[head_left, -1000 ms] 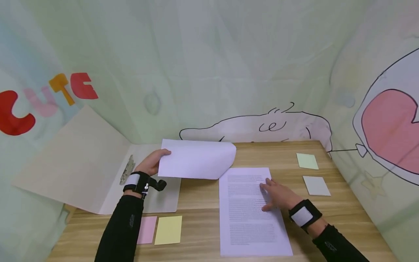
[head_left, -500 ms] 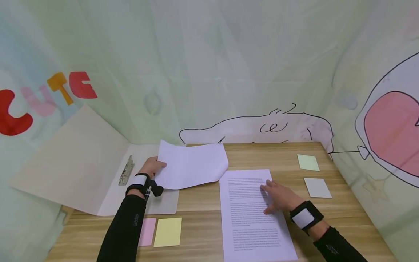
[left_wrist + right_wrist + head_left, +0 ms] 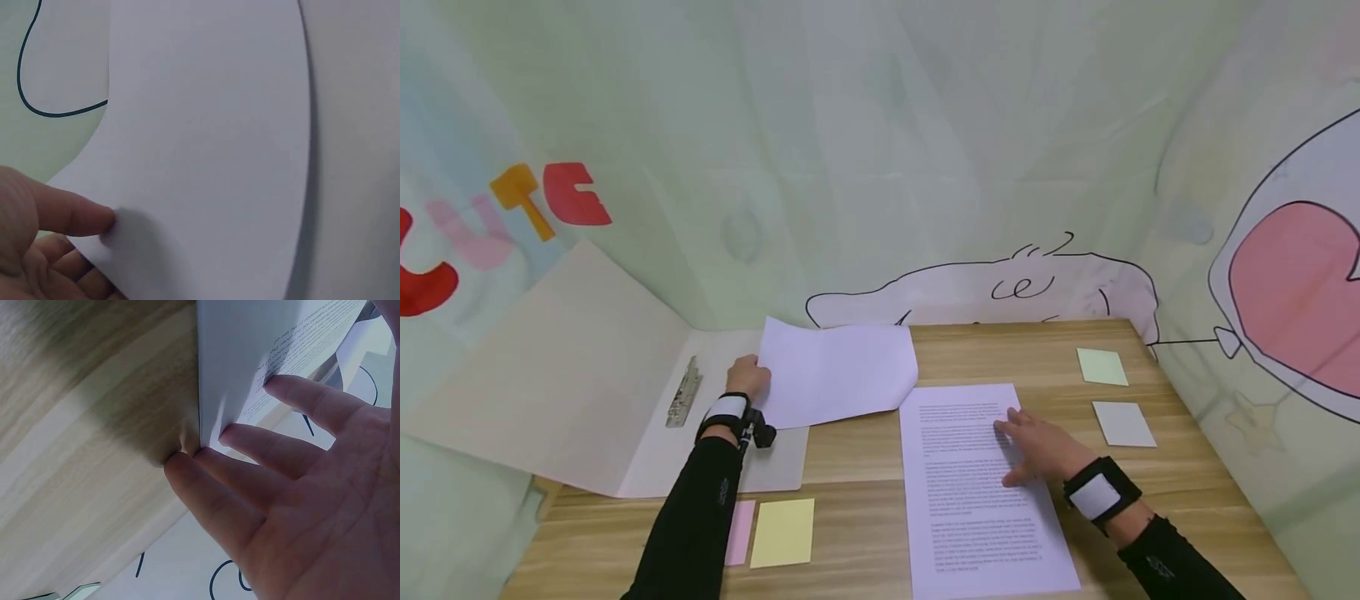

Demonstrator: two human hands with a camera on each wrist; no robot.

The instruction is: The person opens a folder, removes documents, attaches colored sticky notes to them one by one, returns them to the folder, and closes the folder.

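My left hand [image 3: 748, 377] pinches the left edge of a blank-looking white sheet of paper [image 3: 838, 371], thumb on top and fingers beneath in the left wrist view. That sheet bends slightly and overlaps the right part of an open file folder [image 3: 775, 473] with a metal clip [image 3: 683, 392]. To the right, a printed page [image 3: 977, 533] lies on the table. My right hand [image 3: 1045, 450] rests on its right edge with fingers spread. In the right wrist view the fingertips touch the printed page [image 3: 231, 362] and the wood beside it.
A yellow sticky-note pad [image 3: 782, 533] and a pink one [image 3: 740, 533] lie in front of the folder. A green pad [image 3: 1102, 367] and a pale one [image 3: 1124, 424] lie at the right of the wooden table [image 3: 857, 508]. A printed curtain [image 3: 880, 167] hangs behind.
My left hand has brought the white sheet left and lower, further over the folder. The right hand stays on the printed page.
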